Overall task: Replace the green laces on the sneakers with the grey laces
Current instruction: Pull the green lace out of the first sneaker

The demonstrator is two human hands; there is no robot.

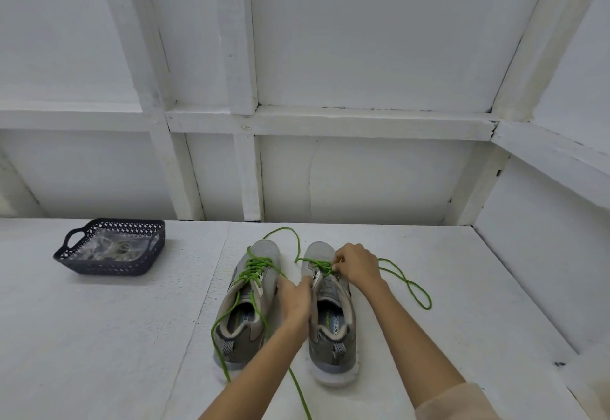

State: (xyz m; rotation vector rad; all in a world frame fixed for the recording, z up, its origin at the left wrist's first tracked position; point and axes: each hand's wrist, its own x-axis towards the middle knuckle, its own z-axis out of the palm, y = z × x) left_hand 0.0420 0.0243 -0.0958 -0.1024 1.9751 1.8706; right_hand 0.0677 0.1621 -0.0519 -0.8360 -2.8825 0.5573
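A dark perforated plastic basket (pixel 109 267) at the left of the white table (pixel 99 337) holds pale grey laces (pixel 114 248) in clear wrapping. The right hand (pixel 358 266) pinches the bright green lace (pixel 318 263) on the right grey mesh sneaker (pixel 330 324). The left hand (pixel 293 297) curls its fingers round that sneaker's inner side.

Flat white surface (pixel 99 337): dark basket (pixel 109 267) at left; sneakers (pixel 264 251) side by side; green laces (pixel 408 282) trailing.
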